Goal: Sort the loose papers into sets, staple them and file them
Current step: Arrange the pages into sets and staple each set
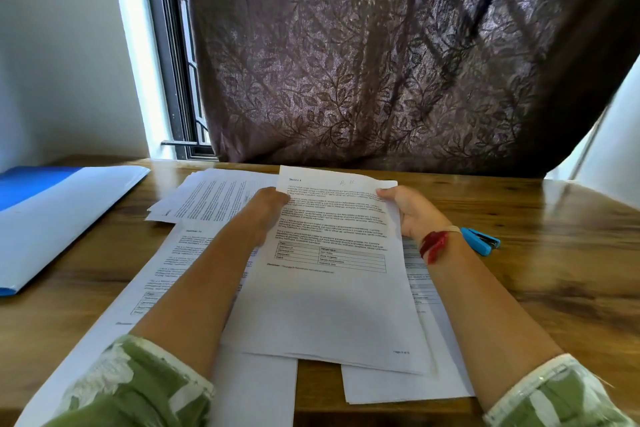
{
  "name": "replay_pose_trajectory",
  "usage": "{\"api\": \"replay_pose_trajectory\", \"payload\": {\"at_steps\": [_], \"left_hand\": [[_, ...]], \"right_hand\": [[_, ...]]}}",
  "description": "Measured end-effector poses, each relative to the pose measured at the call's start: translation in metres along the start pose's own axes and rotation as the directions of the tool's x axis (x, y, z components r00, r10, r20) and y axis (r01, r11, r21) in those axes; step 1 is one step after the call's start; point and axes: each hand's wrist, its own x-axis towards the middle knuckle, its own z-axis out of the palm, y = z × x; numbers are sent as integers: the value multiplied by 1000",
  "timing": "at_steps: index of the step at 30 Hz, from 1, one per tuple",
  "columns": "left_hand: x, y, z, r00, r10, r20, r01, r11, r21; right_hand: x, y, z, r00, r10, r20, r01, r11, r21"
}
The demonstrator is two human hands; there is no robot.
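Observation:
I hold a thin set of printed sheets (332, 288) above the wooden table, its top page headed "Section 4" with a small table of text. My left hand (266, 211) grips its left edge near the top. My right hand (412, 215) grips the right edge, thumb on the page. More printed pages lie flat beneath: one pile (214, 201) at the back left, one sheet (152, 288) under my left forearm, another pile (436, 340) under my right forearm. A blue stapler (483, 241) lies just right of my right wrist.
A blue and white folder (52, 218) lies on the table's left side, reaching its left edge. A dark patterned curtain (381, 62) hangs behind the table's far edge, with a window frame (173, 80) to its left. Bare wood (554, 270) shows at the right.

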Motion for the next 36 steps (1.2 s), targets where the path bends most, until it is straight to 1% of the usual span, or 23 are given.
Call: {"api": "replay_pose_trajectory", "payload": {"at_steps": [3,5,7,8,9,10,11,12,13,14,15,16,18,20,21,23,28,29,30,33,34,36], "left_hand": [[-3,0,4,1000,-4,-10,4,1000,-12],[-4,1,5,1000,14,-8,-13,1000,21],[-4,1,7,999,41,3,-41,997,69],[-5,1,7,999,49,17,-50,995,89],[-7,1,9,998,54,37,-58,993,103],[-9,1,10,997,56,57,-62,991,116],[-11,1,12,996,58,74,-67,989,134],[-14,1,14,994,62,88,-75,985,154],[-15,2,16,993,68,97,-84,982,170],[-16,2,18,992,77,101,-94,980,178],[-17,2,19,991,81,104,-99,979,176],[-19,3,21,990,86,108,-104,980,168],[-19,4,23,989,91,115,-109,981,160],[-20,3,24,987,99,124,-120,978,172],[-19,2,24,986,102,128,-123,979,164],[-17,0,24,987,95,133,-115,982,151],[-14,-2,28,987,88,136,-114,974,197],[-14,-2,28,984,89,153,-118,974,191],[-14,-2,28,981,92,172,-123,977,177],[-17,-1,27,982,80,172,-109,980,166],[-17,-1,27,984,76,161,-102,982,156],[-17,-1,29,991,90,103,-104,984,144]], "right_hand": [[0,-1,-1,1000,-10,-21,10,1000,-13],[0,0,-2,999,-34,-42,33,999,-18],[0,1,-4,987,-130,-94,129,991,-18],[-1,1,-6,968,-212,-133,209,977,-42],[-2,2,-9,935,-313,-165,296,948,-117],[-4,2,-11,885,-430,-182,377,888,-262],[-5,2,-13,816,-553,-167,430,774,-466],[-7,2,-14,755,-645,-119,418,614,-670],[-10,1,-12,723,-689,-56,364,448,-817],[-14,0,-6,718,-696,10,308,305,-901],[-18,-1,0,735,-674,76,283,203,-937],[-22,-1,9,755,-641,140,299,146,-943],[-29,1,27,772,-585,251,367,88,-926],[-31,4,38,784,-536,311,391,38,-920],[-32,4,41,789,-521,325,396,29,-918],[-31,6,43,780,-525,340,428,53,-902],[-17,13,42,768,-486,417,517,85,-852],[-13,14,42,763,-497,415,529,111,-841],[-10,14,41,760,-513,400,541,158,-826],[-5,15,40,777,-529,340,568,357,-741],[-5,15,40,784,-529,325,567,395,-723],[-4,16,42,789,-529,313,565,425,-707]]}}
